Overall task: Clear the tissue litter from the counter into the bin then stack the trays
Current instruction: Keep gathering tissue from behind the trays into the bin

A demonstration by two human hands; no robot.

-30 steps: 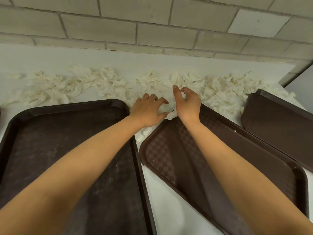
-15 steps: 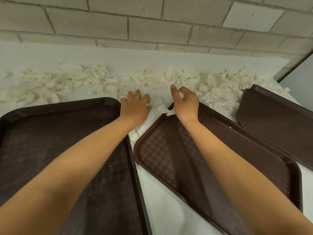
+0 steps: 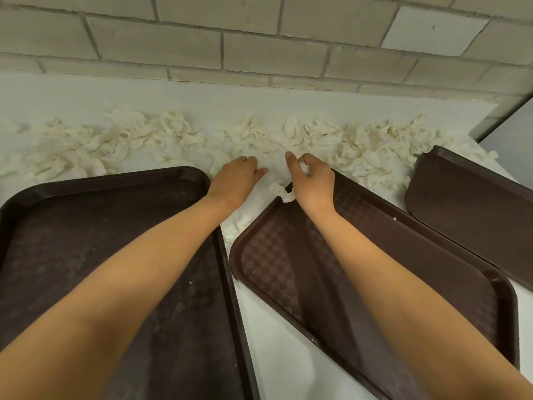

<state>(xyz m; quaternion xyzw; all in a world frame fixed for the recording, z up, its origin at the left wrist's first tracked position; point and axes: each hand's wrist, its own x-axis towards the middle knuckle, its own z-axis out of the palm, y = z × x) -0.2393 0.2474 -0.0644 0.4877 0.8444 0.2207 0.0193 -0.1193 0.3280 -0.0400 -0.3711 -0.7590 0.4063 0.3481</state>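
The left hand (image 3: 239, 180), flat moments earlier, is now curled onto tissue litter (image 3: 375, 140) strewn across the worktop (image 3: 259, 111) (grip cannot be told), scraps of it are pinched in the right hand (image 3: 313, 180), and clearing is judged barely begun.

No legible text, labels, numbers anywhere; wide-angle view perhaps too soft.

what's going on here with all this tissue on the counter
A person is clearing crumpled tissue off the white counter bare-handed. The right hand grips a tissue wad over the far corner of the middle tray; the left hand rests curled on the counter beside it, its grasp hidden. A band of tissue litter lies beyond the trays. The left tray and right tray lie apart from the middle one, nothing stacked.
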